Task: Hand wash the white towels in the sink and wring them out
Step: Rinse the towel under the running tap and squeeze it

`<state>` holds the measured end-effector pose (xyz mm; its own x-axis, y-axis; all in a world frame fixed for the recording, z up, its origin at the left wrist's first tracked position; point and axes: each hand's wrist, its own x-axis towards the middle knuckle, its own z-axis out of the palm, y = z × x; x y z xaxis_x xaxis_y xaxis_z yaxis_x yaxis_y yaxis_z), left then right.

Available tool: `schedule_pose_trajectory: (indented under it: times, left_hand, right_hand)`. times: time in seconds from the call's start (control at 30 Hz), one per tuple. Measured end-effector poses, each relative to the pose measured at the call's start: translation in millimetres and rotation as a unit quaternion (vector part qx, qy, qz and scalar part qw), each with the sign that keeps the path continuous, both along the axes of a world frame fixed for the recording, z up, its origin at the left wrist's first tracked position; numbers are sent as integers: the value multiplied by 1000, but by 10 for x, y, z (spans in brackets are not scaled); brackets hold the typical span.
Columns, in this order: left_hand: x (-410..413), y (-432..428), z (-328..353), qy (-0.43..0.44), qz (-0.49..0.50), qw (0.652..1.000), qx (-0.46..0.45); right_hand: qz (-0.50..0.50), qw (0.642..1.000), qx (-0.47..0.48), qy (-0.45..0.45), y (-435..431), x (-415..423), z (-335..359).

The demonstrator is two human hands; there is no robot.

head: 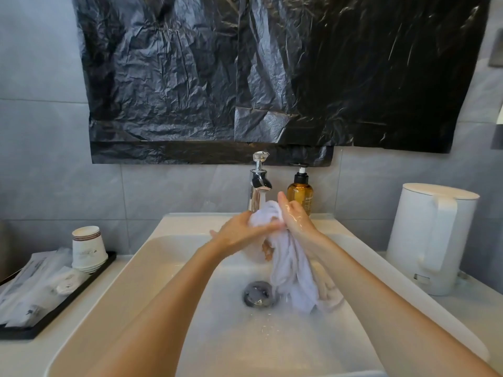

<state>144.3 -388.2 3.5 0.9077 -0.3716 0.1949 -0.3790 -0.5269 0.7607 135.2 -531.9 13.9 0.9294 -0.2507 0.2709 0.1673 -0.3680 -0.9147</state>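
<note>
The white towel [288, 265] is held up over the sink [174, 227], near the back edge of the basin. Its top is bunched under the water that runs from the faucet [258, 183], and its lower end hangs down to the basin floor just right of the drain [258, 293]. The left hand [239, 232] grips the bunched top from the left side; its thumb lies across the cloth and its fingers [266, 250] are curled round behind. The right hand [298, 217] is wet and lies against the right side of the towel with one finger standing straight up (if the other fingers are curled round the cloth, I cannot tell). A second towel [330, 292] lies crumpled on the basin floor, touching the hanging one.

Behind the sink, at the back edge of the tabletop, stands an amber pump bottle [300, 191], just right of the faucet. A white kettle [432, 238] stands at the right edge. At the left edge a black tray [62, 303] carries a stack of paper cups [88, 248] and some wrapped packets [35, 284]. A black plastic sheet [272, 72] covers the wall above.
</note>
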Motion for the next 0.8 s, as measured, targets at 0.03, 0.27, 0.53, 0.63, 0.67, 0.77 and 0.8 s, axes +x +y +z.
schedule_pose_trajectory:
  times: [0.03,0.27,0.53,0.63,0.67,0.77,0.8]
  left_hand:
    - [-25,5,-6,-1,-34,999,6]
    - [87,83,-73,-10,58,991,-120]
    - [128,172,0,77,134,919,-363]
    - [188,182,9,96,169,892,-408]
    - [207,190,11,101,187,886,-411]
    - [240,235,-2,111,222,880,-406]
    - [250,247,-13,99,231,883,-396]
  right_hand:
    - [13,1000,24,9,-2,21,12]
    - [91,993,76,4,26,-6,3]
    - [185,917,-293,199,-229,-27,-409]
    - [172,920,-239,259,-235,-46,-365]
    - [155,922,-226,273,-244,-46,-323]
    - [99,964,-129,209,-279,-6,-174]
    - [88,977,-75,176,-284,-2,-110]
